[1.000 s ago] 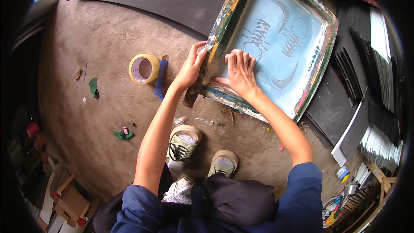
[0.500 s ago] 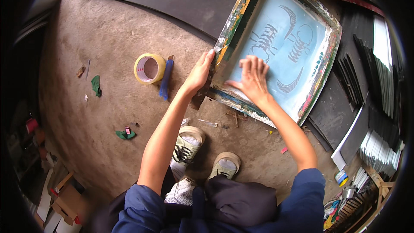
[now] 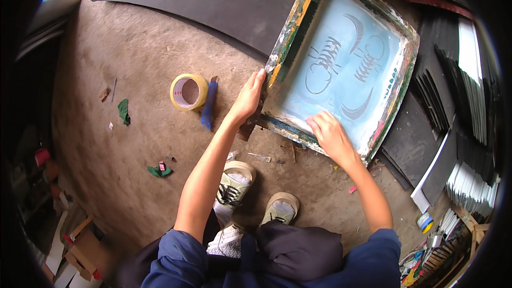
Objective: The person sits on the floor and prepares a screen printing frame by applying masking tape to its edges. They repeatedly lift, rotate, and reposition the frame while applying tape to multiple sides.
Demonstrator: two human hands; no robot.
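Note:
A screen printing frame with paint-crusted wooden sides is tilted in front of me on the right. Pale blue mesh with dark line designs fills it. My left hand is closed on the frame's left side near the lower corner, its thumb up along the edge. Over the lower part of the mesh is my right hand, its fingers drawn together and pointing up-left. What those fingertips hold, if anything, I cannot make out. A brown strip sticks out beneath the left hand.
A yellow tape roll and a blue bristled brush lie on the concrete floor at left. Long black sheeting stretches behind. Stacked black sheets stand on the right. Green scraps litter the floor near a cardboard box.
My right hand has moved right and down across the mesh, and its spread fingers have come together. The left hand stays on the frame. The whole view has shifted slightly.

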